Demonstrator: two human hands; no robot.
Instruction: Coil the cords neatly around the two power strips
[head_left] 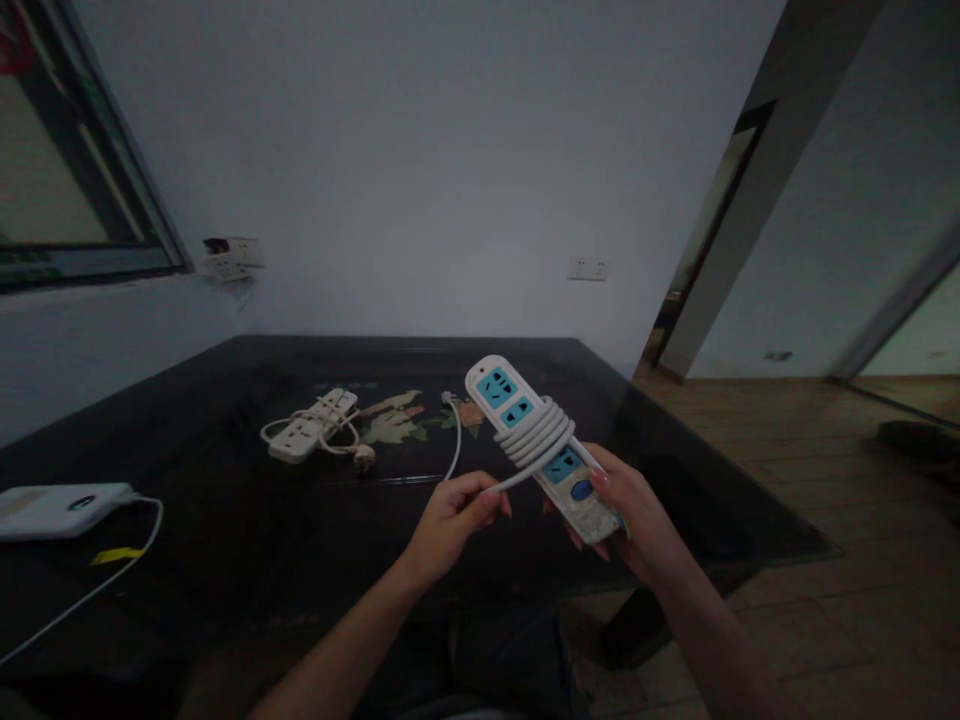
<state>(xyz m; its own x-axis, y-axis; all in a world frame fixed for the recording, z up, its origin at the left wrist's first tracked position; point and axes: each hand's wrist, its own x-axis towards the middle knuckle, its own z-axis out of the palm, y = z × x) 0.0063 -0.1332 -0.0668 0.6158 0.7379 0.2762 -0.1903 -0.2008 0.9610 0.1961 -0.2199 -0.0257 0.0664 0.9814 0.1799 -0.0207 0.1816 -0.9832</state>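
Observation:
A white power strip [506, 393] with blue socket panels is held tilted above the dark table. My right hand [634, 510] grips its lower end, the thumb beside a blue round switch. Several turns of its white cord [536, 432] wrap around the middle of the strip. My left hand [457, 515] pinches the cord just left of these turns. From there the loose end runs back to a plug [448, 398] near the table's floral pattern.
Another power strip [313, 425], with its cord loosely around it, lies on the table [300, 560] at left. A white power bank [64, 510] with a cable sits at the far left. Wall sockets [589, 268] are behind the table.

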